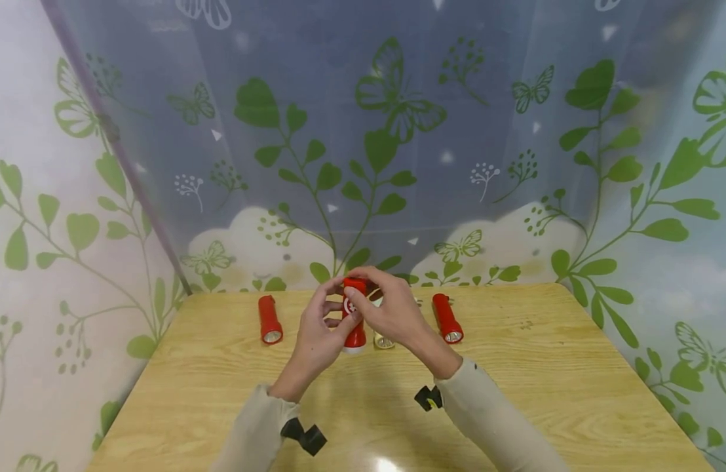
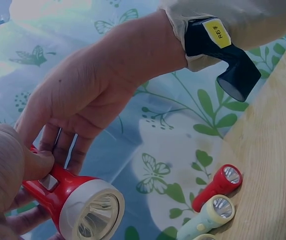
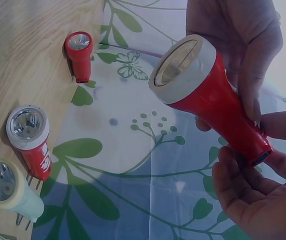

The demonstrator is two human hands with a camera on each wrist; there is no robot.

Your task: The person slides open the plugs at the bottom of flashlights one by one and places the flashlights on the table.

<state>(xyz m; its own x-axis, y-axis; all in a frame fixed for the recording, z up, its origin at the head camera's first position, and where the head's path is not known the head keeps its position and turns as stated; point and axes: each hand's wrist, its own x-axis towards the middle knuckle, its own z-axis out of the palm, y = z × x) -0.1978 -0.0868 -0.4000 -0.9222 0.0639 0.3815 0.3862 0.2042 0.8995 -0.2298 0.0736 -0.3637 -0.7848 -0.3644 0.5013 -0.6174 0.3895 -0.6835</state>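
Note:
Both hands hold a red flashlight [image 1: 354, 335] with a white rim, its lens end pointing down in the head view. My left hand [image 1: 318, 331] grips the body from the left, and its thumb lies near the silvery switch [image 2: 49, 182] in the left wrist view. My right hand [image 1: 395, 311] is at the tail end, fingers and thumb around it; the right wrist view shows that hand [image 3: 257, 200] about the dark tail opening. The fingers hide part of the body. Just behind the hands, a pale flashlight [image 1: 384, 341] is partly covered.
Red flashlights lie on the wooden table [image 1: 221, 393] at the left [image 1: 270, 321] and the right [image 1: 447, 319]. The right wrist view also shows a white-rimmed red flashlight [image 3: 30, 140] and a pale green flashlight [image 3: 13, 190]. A patterned curtain [image 1: 339, 164] hangs behind.

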